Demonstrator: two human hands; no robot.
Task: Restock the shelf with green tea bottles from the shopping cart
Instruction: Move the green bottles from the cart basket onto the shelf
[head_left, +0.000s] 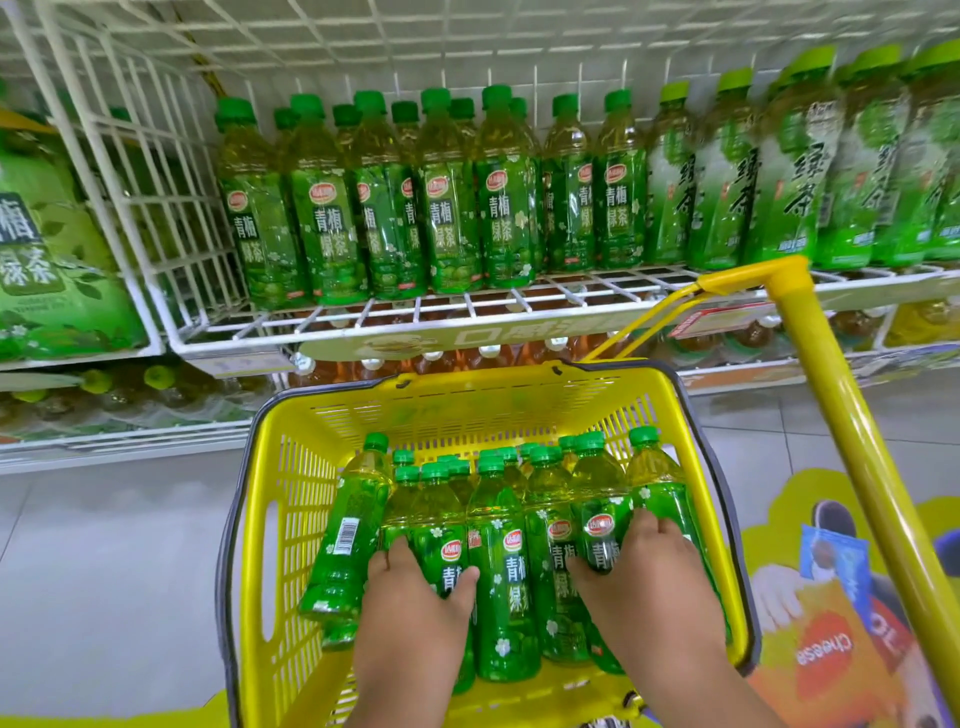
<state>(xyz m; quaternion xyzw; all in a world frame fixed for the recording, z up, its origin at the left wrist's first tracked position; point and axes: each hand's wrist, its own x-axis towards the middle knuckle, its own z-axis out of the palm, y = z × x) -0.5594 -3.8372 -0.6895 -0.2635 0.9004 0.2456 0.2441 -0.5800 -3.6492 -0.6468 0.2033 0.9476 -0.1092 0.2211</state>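
Observation:
Several green tea bottles (501, 561) lie leaning in the yellow shopping cart basket (291, 499) in front of me. My left hand (410, 608) grips one bottle near the basket's left middle, thumb on one side and fingers on the other. My right hand (649, 577) grips another bottle (602, 514) on the right side of the basket. Above the basket, the white wire shelf (395, 312) carries a row of the same green tea bottles (452, 208) standing upright.
The cart's yellow handle bar (841, 415) rises on the right. Other green tea brands (789, 171) stand at the shelf's right; a large green pack (47, 260) sits left. Lower shelves hold amber drinks (441, 358). Grey tile floor lies on both sides.

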